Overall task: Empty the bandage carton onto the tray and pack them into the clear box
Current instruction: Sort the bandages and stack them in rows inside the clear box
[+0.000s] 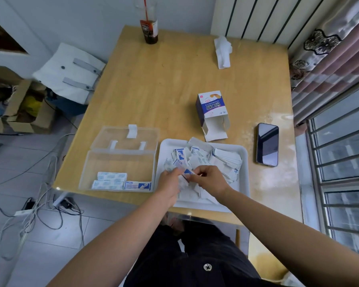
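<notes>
The left hand (pixel 170 183) and the right hand (pixel 210 179) meet over the near part of the tray (pixel 244 154), knuckles up and fingers curled inward. Between them they pinch a small bunch of bandages (pixel 187 172), one wrapper showing a blue patch; how many they hold cannot be told. Both bare forearms reach in from the bottom edge, over a dark garment. Under and beyond the hands the white tray is heaped with loose bandage wrappers, white with blue print, with a fanned stack along its right side. Just left of the tray, edge nearly touching edge, sits the clear box (pixel 87 162) with its lid (pixel 126 137) thrown back flat on the table (pixel 153 79). A few bandages lie in a row along the box's near wall, and the rest of its floor shows the wood beneath. Behind the tray the carton (pixel 210 108) lies on its side, its open end and flaps turned toward the tray, nothing visible inside. To the right of the tray a phone (pixel 267 145) lies face up, screen dark. At the far side of the table are a crumpled tissue (pixel 223 51) and a drink cup (pixel 149 30) with a red straw. Cables (pixel 39 204) trail across the floor at the left.
</notes>
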Demonstrator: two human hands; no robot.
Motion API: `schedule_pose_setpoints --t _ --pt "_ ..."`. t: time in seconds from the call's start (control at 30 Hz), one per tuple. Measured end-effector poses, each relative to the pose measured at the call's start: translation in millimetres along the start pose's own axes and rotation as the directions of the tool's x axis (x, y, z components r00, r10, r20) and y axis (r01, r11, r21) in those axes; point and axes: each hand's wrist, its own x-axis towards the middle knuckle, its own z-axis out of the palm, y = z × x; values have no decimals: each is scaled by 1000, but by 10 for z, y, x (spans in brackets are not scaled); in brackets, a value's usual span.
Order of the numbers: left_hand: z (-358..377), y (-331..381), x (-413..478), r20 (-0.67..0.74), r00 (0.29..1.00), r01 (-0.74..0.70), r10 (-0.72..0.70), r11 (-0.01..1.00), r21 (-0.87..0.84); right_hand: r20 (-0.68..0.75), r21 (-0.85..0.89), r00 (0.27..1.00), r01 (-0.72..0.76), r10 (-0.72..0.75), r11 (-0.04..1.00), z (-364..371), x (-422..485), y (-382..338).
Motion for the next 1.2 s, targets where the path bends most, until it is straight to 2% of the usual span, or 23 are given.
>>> schedule_pose_setpoints --t 0.07,0.1,0.2,0.3,0.33,0.4,0.47,0.53,0.6,0.63,0.67,0.73,0.77,0.8,0.87,0.97,1.07,1.2 --pt "-25 39 0 -20 1000 -2 1 1000 -21 -91 107 995 -32 42 994 -20 72 -35" --pt "-41 61 -6 -17 1000 7 -8 999 -48 -118 107 991 -50 63 993 -33 116 -63" --pt "-65 103 -16 20 999 31 -29 996 -89 -116 -104 990 -90 78 990 -32 238 -126" --pt "-62 90 13 64 997 44 -37 991 -124 -226 -278 972 6 -71 961 -29 211 -170" --pt "-54 91 18 85 996 51 -39 989 -139 -192 -254 974 71 -123 964 -29 160 -195" --pt "-24 96 5 134 990 76 -52 982 -175 1 -168 990 137 -138 976 -20 59 -199" --pt "37 98 -4 175 982 113 -78 973 -199 148 -223 980 162 -130 961 0 -28 -149" --pt "82 83 -17 185 980 105 -77 983 -152 143 -324 973 219 -181 920 7 -45 -65" --pt "91 27 -18 153 988 -29 23 999 32 78 -411 974 227 -214 883 -42 -46 21" --pt "63 0 -24 136 984 -141 115 969 204 60 -464 974 221 -218 858 -88 -48 71" --pt "7 -28 -9 141 964 -265 226 868 420 62 -525 976 211 -210 824 -127 -53 113" --pt "-104 -99 26 258 891 -421 374 470 776 88 -655 984 172 -152 736 -205 -88 225" --pt "-150 -123 30 320 870 -438 374 294 849 104 -705 987 160 -123 691 -224 -107 280" --pt "-176 -149 32 357 868 -437 344 188 880 117 -736 988 151 -96 659 -233 -127 337" --pt "-203 -211 33 389 872 -440 297 126 889 147 -747 986 166 -83 643 -227 -166 431" --pt "-220 -262 50 409 865 -455 291 112 884 166 -703 977 214 -137 679 -196 -193 515" --pt "-256 -272 47 416 868 -457 271 110 883 122 -643 972 230 -199 730 -188 -213 510" --pt "-286 -220 -48 488 820 -517 299 20 856 65 -537 962 257 -265 804 -258 -240 356"
